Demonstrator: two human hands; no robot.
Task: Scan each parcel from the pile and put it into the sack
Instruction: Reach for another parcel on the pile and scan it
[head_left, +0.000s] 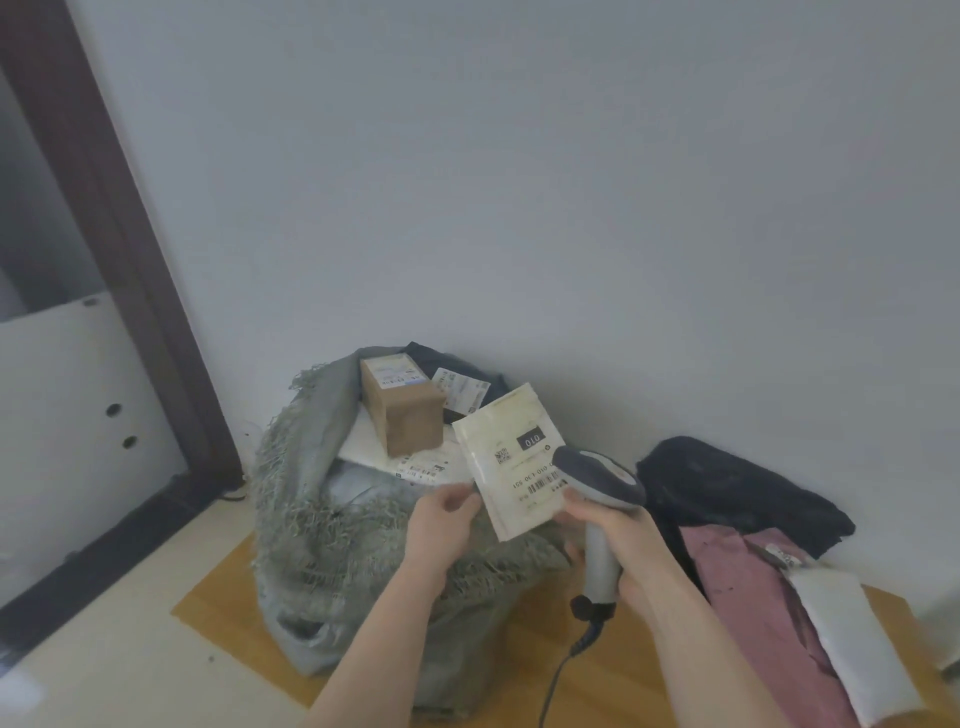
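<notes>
A flat cream parcel (511, 457) with a barcode label hangs over the open grey woven sack (332, 525). My left hand (441, 525) pinches its lower left edge. My right hand (623, 540) grips the handle of a grey barcode scanner (597, 480), whose head lies over the parcel's lower right corner. Inside the sack sit a brown cardboard box (402, 410), white mailers (415, 462) and a dark parcel (457, 374). To the right lies the pile: a black bag (727, 488), a pink mailer (753, 597) and a white mailer (852, 644).
Sack and pile rest on brown cardboard (218, 613) spread over a pale floor, against a grey wall. A dark door frame (119, 249) and a white panel (67, 415) stand at the left. The scanner's black cable (566, 654) trails down toward me.
</notes>
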